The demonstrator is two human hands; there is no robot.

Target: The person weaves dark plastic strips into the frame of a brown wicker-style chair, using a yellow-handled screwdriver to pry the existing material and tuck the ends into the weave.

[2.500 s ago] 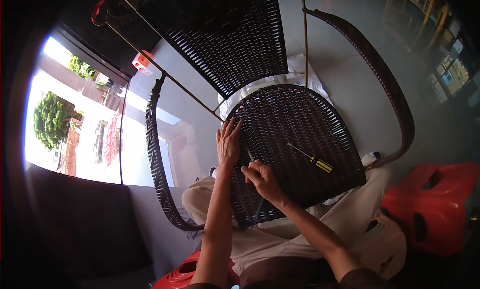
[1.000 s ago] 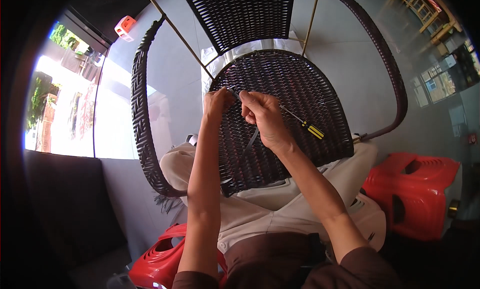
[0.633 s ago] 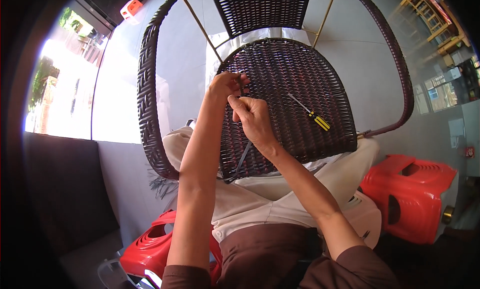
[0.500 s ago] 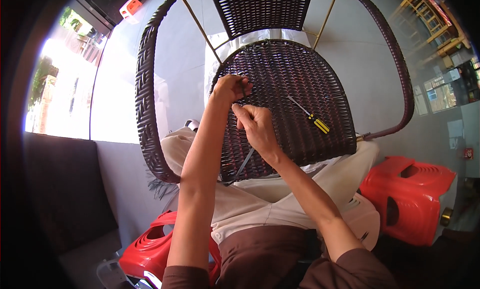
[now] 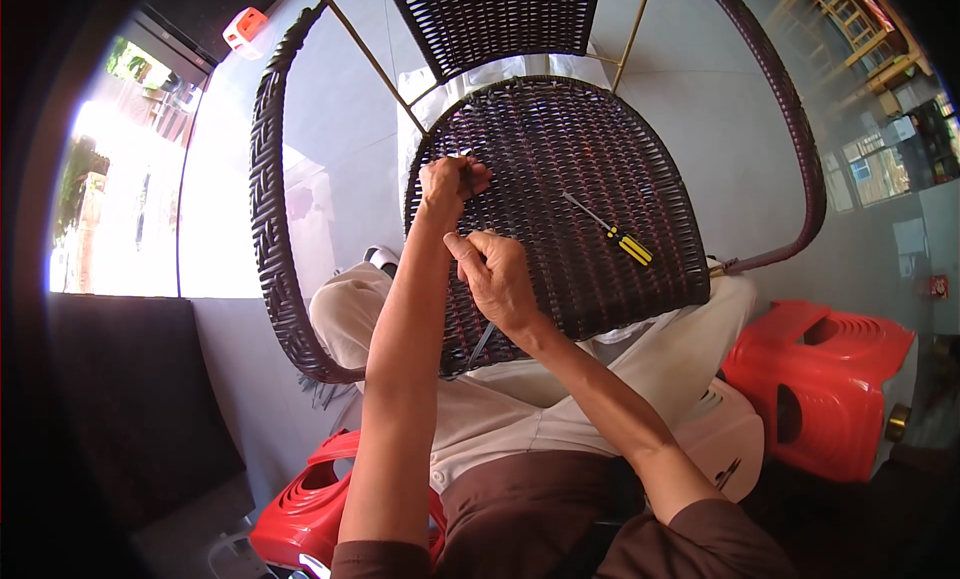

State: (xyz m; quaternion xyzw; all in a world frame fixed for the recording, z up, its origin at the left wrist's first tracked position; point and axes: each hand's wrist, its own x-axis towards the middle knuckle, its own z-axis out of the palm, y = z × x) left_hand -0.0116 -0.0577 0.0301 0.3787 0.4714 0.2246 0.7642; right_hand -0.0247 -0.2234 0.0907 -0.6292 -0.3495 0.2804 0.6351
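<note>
I see a dark woven chair seat over my legs, with its woven backrest beyond. My left hand is at the seat's upper left, fingers curled round something dark I cannot make out. Nearer me, my right hand is closed on a flat grey strip, which runs down toward the seat's front edge. A screwdriver with a yellow-and-black handle lies on the seat, right of my hands.
Curved woven arms flank the seat, joined to brass-coloured metal rods. Red plastic stools stand low right and low left. A small orange stool is far left by a bright doorway. Wooden furniture stands upper right.
My left hand went from lying flat on the seat to curled fingers. In the last half second, my right hand moved toward me, away from the left. Earlier, the camera's view shifted.
</note>
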